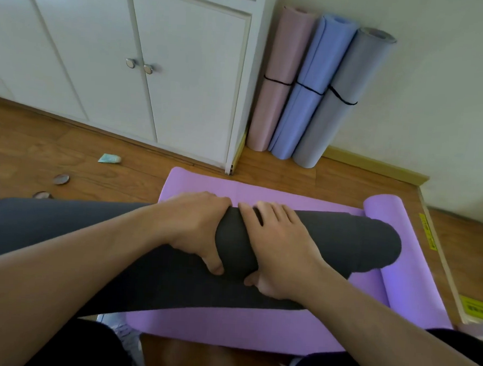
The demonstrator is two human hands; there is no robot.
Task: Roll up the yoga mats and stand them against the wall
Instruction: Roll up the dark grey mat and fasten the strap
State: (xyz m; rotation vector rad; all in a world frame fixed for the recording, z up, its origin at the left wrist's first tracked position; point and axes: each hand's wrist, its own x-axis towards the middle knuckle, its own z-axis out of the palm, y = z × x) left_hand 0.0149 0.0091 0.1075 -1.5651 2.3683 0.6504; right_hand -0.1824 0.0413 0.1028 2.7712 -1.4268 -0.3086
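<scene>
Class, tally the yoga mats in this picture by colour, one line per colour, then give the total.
Pink mat: 1
Blue mat: 1
Grey mat: 1
Purple mat: 1
Black mat: 1
Total: 5

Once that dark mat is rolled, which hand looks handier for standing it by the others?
Probably the right hand. It grips the dark roll on the side nearer the three standing mats, at the wall up right.
</scene>
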